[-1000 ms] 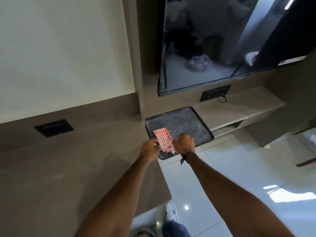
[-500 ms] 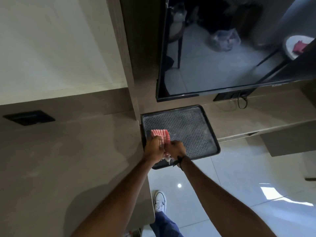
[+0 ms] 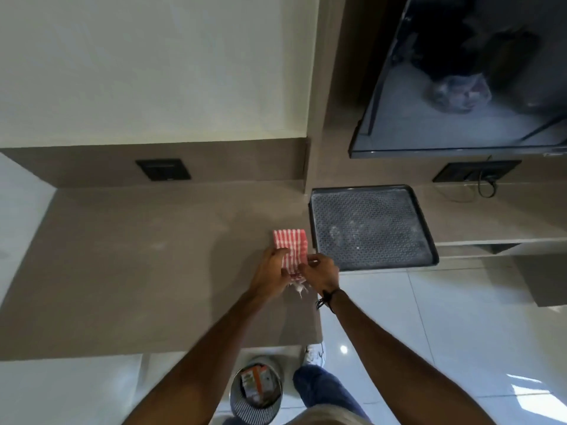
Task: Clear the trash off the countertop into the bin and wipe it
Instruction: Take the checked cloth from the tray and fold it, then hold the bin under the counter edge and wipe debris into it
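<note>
A dark textured tray (image 3: 371,228) sits on a low shelf (image 3: 491,219), its front edge hanging past the shelf. Above it hangs a black screen (image 3: 460,87) (reflecting the room), with a wall socket (image 3: 477,171) and looped cable (image 3: 486,188) underneath. Another socket (image 3: 163,169) sits further left.

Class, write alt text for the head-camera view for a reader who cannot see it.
Both hands, left hand and right hand, hold a folded red-and-white checked cloth above a brown countertop, beside a dark textured tray. A bin holding wrappers stands on the floor below.
</note>
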`<action>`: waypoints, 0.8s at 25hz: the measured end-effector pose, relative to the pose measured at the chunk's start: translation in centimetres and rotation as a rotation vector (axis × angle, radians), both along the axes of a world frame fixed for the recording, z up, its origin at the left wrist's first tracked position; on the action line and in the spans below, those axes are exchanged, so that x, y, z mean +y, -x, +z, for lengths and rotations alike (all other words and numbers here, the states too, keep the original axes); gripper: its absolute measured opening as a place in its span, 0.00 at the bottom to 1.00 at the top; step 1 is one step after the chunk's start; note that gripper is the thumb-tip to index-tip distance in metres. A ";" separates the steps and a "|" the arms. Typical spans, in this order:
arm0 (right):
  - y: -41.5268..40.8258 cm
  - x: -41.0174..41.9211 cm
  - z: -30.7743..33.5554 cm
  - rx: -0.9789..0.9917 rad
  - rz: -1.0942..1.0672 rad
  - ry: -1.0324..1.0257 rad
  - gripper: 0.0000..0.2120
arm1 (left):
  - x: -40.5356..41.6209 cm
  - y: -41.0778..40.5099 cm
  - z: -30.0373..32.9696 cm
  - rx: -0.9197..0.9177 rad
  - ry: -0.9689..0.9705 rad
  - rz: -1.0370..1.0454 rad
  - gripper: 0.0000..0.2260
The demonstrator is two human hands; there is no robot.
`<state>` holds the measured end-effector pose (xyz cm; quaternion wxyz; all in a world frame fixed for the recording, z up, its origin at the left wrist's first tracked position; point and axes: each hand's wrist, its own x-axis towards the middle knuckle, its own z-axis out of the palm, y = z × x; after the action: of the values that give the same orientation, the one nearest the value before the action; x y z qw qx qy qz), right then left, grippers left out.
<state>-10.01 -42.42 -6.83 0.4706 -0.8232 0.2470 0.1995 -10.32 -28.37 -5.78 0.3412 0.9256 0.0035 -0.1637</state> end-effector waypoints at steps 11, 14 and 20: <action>24.2 5.4 -5.7 -0.215 -0.326 0.340 0.05 | 6.6 22.3 -7.0 -0.218 0.158 -0.199 0.10; 29.2 7.6 -13.7 -0.052 -0.307 0.312 0.08 | 9.4 27.8 -15.4 -0.059 0.126 -0.143 0.08; 34.7 9.9 -36.6 0.362 -0.271 0.222 0.22 | 13.9 32.7 -38.2 0.284 -0.110 0.184 0.17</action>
<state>-44.76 -32.48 -43.42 0.3479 -0.7800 0.4559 0.2504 -43.04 -14.45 -43.93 0.2997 0.9063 0.1453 -0.2603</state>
